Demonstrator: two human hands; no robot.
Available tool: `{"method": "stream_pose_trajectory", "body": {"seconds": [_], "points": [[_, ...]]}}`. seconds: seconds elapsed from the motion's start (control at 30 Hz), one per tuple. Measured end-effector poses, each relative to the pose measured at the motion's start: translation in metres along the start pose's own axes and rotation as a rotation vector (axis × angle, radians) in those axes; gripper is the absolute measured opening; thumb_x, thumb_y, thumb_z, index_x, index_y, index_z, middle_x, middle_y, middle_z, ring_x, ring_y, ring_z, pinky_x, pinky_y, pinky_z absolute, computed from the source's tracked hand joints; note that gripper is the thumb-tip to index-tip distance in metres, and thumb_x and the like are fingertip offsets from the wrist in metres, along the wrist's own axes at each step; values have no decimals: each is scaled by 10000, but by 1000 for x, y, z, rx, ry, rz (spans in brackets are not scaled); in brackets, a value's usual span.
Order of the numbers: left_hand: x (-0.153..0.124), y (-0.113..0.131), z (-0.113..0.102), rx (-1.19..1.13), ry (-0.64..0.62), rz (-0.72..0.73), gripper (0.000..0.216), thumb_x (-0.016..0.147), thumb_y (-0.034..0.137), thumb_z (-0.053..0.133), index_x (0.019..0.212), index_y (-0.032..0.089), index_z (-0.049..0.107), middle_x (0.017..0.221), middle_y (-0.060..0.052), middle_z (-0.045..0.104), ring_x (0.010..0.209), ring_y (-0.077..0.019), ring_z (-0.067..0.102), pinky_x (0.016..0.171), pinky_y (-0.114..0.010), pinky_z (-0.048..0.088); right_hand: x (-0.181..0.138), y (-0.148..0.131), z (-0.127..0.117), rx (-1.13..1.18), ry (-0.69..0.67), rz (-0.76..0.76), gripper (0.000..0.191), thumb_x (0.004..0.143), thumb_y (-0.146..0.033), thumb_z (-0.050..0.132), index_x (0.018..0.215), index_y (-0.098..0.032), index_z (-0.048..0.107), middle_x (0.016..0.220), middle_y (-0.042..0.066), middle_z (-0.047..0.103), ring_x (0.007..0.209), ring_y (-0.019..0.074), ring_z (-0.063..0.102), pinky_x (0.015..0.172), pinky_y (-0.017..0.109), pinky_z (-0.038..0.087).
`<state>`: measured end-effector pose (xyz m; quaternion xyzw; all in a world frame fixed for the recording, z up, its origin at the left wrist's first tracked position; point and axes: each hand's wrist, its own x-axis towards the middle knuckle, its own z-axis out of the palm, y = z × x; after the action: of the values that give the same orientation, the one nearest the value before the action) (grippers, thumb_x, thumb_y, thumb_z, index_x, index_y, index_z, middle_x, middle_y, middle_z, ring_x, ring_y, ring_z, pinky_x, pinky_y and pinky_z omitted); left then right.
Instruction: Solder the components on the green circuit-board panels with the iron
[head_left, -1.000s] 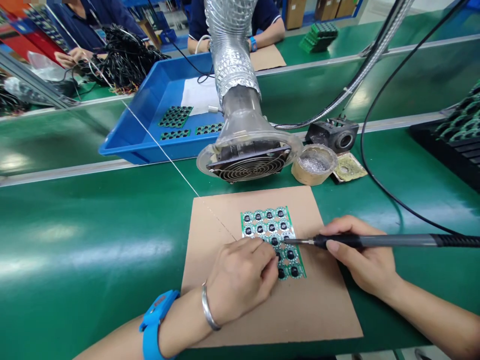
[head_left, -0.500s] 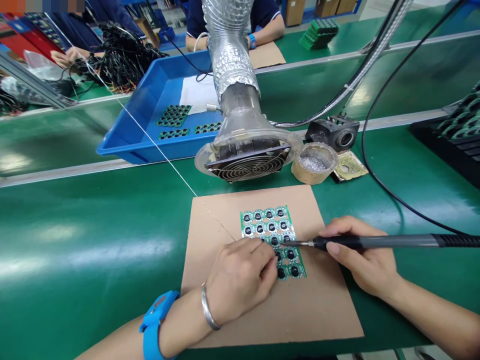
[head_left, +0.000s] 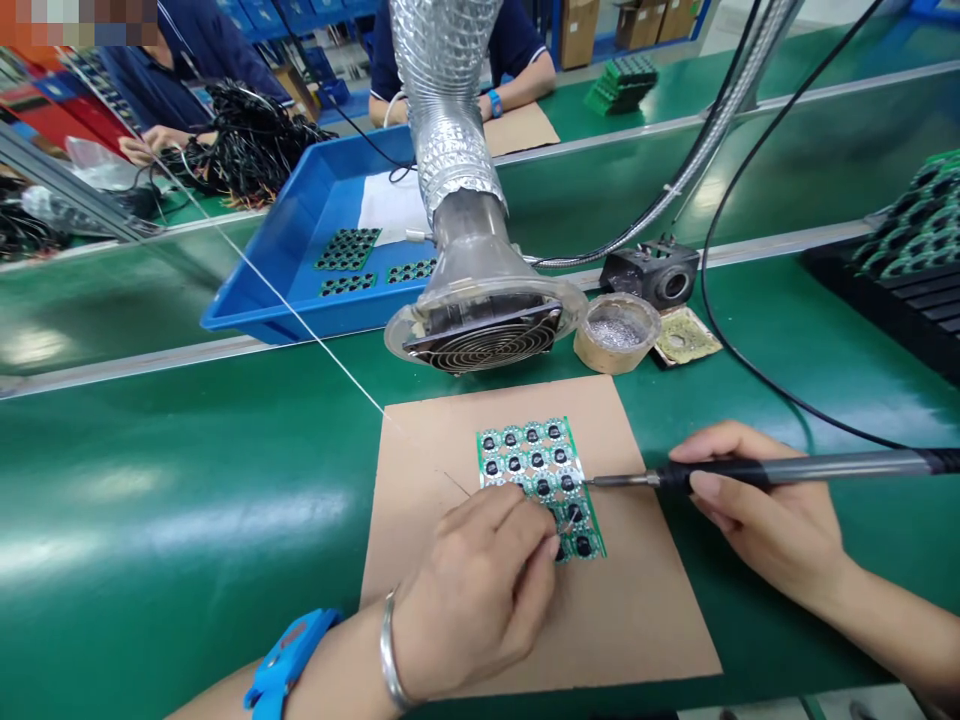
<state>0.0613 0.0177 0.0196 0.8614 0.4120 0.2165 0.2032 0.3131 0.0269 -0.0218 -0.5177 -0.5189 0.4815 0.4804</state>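
Note:
A green circuit board panel (head_left: 536, 468) with rows of black parts lies on a brown cardboard sheet (head_left: 637, 600). My left hand (head_left: 480, 585) rests on the cardboard at the panel's near left corner, fingers pinched on a thin solder wire (head_left: 300, 320) that runs off to the upper left. My right hand (head_left: 765, 515) grips a soldering iron (head_left: 750, 472) like a pen. Its tip sits just off the panel's right edge.
A fume extractor hood (head_left: 484, 320) on a foil duct stands right behind the cardboard. Beside it are a tin of solder dross (head_left: 616, 333), a sponge (head_left: 684, 340) and an iron stand (head_left: 651, 272). A blue tray (head_left: 315, 215) holds more panels. Other people work at the far bench.
The iron's tip has drawn back to the right, off the panel. My left hand has slid slightly toward me, and the view has shifted a little.

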Motion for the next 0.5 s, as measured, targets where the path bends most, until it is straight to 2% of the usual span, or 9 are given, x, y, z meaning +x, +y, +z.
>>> {"method": "stream_pose_trajectory", "body": {"seconds": [0.17,0.3,0.5], "points": [[2,-1,14,188,8,35,104,837,196,473,840,187,577,710,-26,521,666,-156,424,576,-286,382,3,8,0,-146,23,-100,69,773,-209,592,829,-221,630,541,-31,504,390,84,399,367,230,286],[1,-3,17,201,40,6,102,834,202,485,844,195,587,702,-21,513,663,-155,426,559,-279,363,5,2,4,-268,31,-207,87,736,-158,591,778,-221,633,656,5,605,541,133,531,475,246,400],[3,-6,20,193,22,-5,107,833,212,485,845,192,589,703,-27,510,667,-154,435,563,-276,361,5,-1,4,-308,9,-235,99,747,-154,580,797,-231,619,660,7,610,551,146,539,475,253,420]]}}
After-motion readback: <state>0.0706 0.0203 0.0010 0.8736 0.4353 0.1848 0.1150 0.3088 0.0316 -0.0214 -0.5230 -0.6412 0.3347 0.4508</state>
